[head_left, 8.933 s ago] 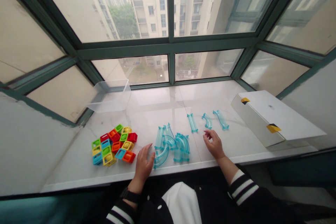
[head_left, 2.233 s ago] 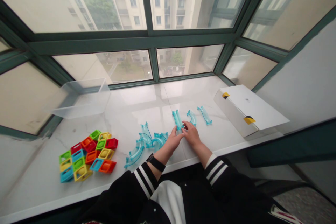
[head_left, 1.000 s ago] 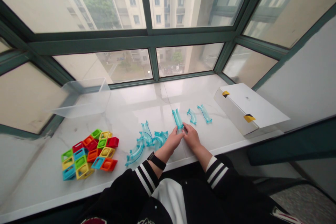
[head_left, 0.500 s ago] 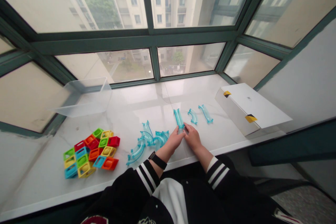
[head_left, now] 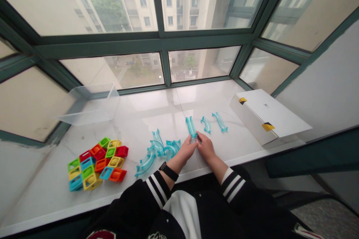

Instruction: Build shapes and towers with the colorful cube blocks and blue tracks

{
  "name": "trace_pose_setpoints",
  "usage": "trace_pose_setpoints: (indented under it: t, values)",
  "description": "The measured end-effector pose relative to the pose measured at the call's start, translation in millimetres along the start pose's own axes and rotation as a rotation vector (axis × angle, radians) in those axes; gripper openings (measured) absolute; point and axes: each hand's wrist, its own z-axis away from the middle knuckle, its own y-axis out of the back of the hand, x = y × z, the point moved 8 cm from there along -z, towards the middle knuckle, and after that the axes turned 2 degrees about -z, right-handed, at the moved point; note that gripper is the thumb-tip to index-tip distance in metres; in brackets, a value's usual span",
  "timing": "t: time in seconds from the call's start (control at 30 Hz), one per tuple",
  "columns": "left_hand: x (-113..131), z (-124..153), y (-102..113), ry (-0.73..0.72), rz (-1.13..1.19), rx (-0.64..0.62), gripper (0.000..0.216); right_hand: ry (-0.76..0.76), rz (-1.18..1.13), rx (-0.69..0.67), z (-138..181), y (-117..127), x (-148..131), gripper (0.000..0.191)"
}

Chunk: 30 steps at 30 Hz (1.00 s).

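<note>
A straight, see-through blue track piece (head_left: 191,126) points away from me over the white sill. Its near end is between my left hand (head_left: 187,148) and my right hand (head_left: 206,147), both closed on it with the fingertips close together. My fingers partly hide that near end. To the right lie a short curved track piece (head_left: 206,124) and a longer straight track piece (head_left: 220,121). Left of my hands is a loose group of several blue curved track pieces (head_left: 157,151), close to my left wrist.
Several coloured plastic blocks (head_left: 98,164) lie grouped at the left. Behind them stands a clear plastic bin (head_left: 95,115). A white box (head_left: 269,115) with yellow-and-black tabs sits at the right. Green-framed windows (head_left: 165,67) bound the white sill (head_left: 140,108) at the back.
</note>
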Motion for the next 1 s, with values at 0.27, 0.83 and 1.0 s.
trace_pose_setpoints:
  t: [0.27, 0.83, 1.0]
  values:
    - [-6, -6, -1, -0.001, -0.012, 0.009, 0.079, -0.013, -0.008, -0.001, -4, 1, 1, 0.051]
    - [-13, -14, -5, 0.006, -0.005, 0.015, 0.077, -0.028, -0.058, 0.013, -4, -1, 9, 0.053]
    - [-12, -10, -4, 0.047, 0.011, 0.001, 0.079, -0.021, -0.073, 0.006, -2, -2, 9, 0.056]
